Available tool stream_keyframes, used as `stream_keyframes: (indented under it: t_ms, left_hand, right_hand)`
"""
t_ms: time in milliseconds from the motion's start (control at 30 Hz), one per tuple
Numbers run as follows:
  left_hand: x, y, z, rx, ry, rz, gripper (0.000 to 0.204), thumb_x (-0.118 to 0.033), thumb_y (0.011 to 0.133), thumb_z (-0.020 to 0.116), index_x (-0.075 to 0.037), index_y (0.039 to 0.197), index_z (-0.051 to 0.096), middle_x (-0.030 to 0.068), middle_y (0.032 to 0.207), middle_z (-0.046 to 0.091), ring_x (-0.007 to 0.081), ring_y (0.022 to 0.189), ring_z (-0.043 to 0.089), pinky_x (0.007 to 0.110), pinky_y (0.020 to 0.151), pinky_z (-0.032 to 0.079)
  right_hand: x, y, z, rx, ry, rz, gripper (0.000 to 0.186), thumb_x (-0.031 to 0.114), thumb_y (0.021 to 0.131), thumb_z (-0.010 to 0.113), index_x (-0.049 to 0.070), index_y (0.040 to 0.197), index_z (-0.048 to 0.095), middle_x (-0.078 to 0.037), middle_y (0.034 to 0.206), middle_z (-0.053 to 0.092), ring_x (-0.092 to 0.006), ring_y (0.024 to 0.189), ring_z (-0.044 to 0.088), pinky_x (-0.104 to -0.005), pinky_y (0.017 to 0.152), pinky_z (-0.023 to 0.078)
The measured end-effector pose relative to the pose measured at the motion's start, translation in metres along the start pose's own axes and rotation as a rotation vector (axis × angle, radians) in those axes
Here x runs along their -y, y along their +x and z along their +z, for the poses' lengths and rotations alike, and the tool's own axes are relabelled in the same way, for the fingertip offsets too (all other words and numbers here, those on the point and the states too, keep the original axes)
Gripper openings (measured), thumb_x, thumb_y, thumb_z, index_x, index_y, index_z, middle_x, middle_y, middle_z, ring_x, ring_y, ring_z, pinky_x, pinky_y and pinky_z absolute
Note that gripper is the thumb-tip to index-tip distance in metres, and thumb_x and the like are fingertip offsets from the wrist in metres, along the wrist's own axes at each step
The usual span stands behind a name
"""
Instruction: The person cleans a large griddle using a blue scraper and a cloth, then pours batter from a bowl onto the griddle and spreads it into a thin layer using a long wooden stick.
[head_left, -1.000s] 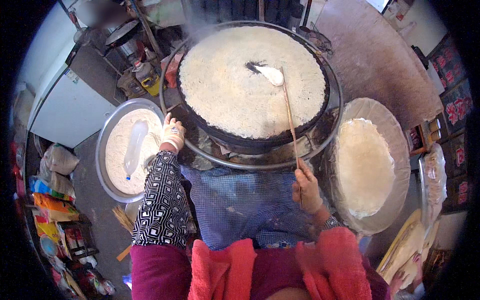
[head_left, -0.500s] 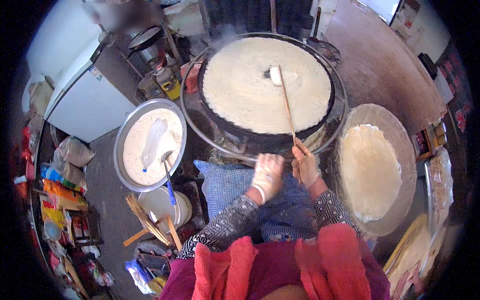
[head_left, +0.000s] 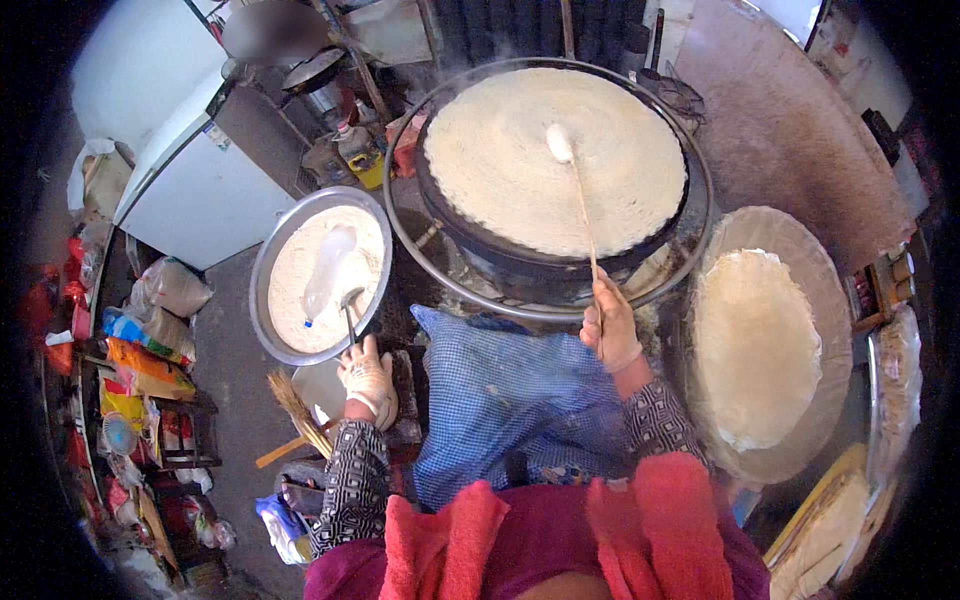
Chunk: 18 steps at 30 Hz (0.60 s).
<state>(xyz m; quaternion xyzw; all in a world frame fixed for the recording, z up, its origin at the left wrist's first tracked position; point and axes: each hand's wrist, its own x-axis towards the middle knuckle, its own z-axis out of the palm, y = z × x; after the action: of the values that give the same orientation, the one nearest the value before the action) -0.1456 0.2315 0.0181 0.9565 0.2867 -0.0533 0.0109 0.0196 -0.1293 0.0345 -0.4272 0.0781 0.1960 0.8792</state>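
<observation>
My right hand [head_left: 612, 325] is closed around a thin wooden stick [head_left: 583, 215]. The stick's white, rounded head [head_left: 559, 143] rests on a broad round of pale batter [head_left: 500, 150], which covers most of a dark griddle [head_left: 455, 215]. My gloved left hand [head_left: 366, 377] lies over the handle of a ladle [head_left: 351, 299], its fingers apart; most of the handle is hidden beneath it. The ladle's bowl sits in a metal basin [head_left: 262, 320] of pale batter, where a clear plastic bottle [head_left: 330, 270] with a blue cap also lies.
A metal ring [head_left: 470, 300] surrounds the griddle. To the right, a wide round tray [head_left: 835, 330] holds pale flatbread [head_left: 757, 350]. A white bucket [head_left: 318, 388] and a straw brush [head_left: 290, 400] stand below the basin. Blue checked cloth [head_left: 490, 400] covers my lap.
My left hand has moved left from beside the right hand to the ladle's handle. The stick's white head has shifted slightly on the batter. The view has moved a little.
</observation>
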Motion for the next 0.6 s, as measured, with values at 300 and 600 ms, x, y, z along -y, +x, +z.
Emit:
stream_keyframes:
  t_ms: [300, 600]
  left_hand:
    - [0.051, 0.044, 0.06, 0.316, -0.281, -0.426, 0.068, -0.02, 0.086, 0.055, -0.007, 0.146, 0.027, 0.0294, 0.131, 0.05, 0.0392, 0.12, 0.052, 0.044, 0.099, 0.044]
    - [0.106, 0.043, 0.1, 0.007, -0.54, -0.207, 0.068, -0.014, 0.084, 0.055, -0.001, 0.145, 0.028, 0.0301, 0.118, 0.058, 0.0425, 0.112, 0.056, 0.046, 0.096, 0.044]
  right_hand:
    - [-0.031, -0.018, 0.019, -0.134, -0.169, -0.037, 0.051, 0.032, 0.096, 0.054, 0.014, 0.142, 0.04, 0.001, 0.056, 0.05, -0.0098, 0.038, 0.045, -0.0255, 0.034, 0.039]
    - [-0.022, 0.01, 0.023, -0.057, -0.094, 0.084, 0.043, 0.026, 0.095, 0.057, 0.013, 0.135, 0.049, -0.001, 0.056, 0.053, -0.012, 0.034, 0.045, -0.0273, 0.03, 0.037]
